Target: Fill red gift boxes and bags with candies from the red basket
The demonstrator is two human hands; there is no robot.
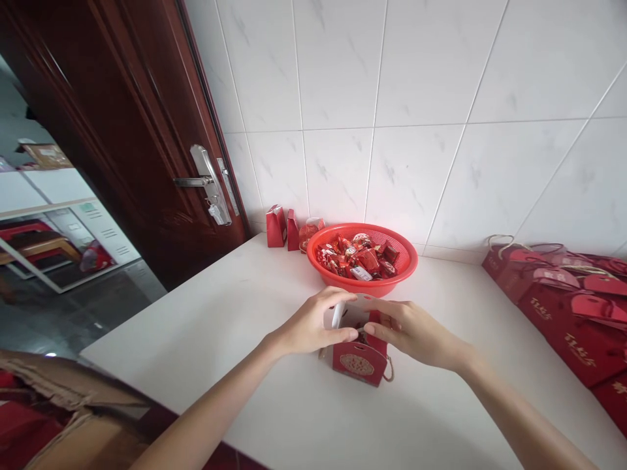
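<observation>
A small red gift box with a gold round emblem stands on the white table, its top unfolded and its pale inside showing. My left hand grips the box's left upper edge, thumb at the front and fingers behind. On the right side, my right hand holds the upper edge between thumb and bent fingers. A twisted cord handle hangs from the box's right side. Just behind it sits a red plastic basket with wrapped candies in it. What lies deep in the box is mostly hidden.
Filled red gift bags line the table's right side. Small red packets stand against the tiled wall, left of the basket. A torn cardboard box is below the table's left edge. A dark wooden door stands at left.
</observation>
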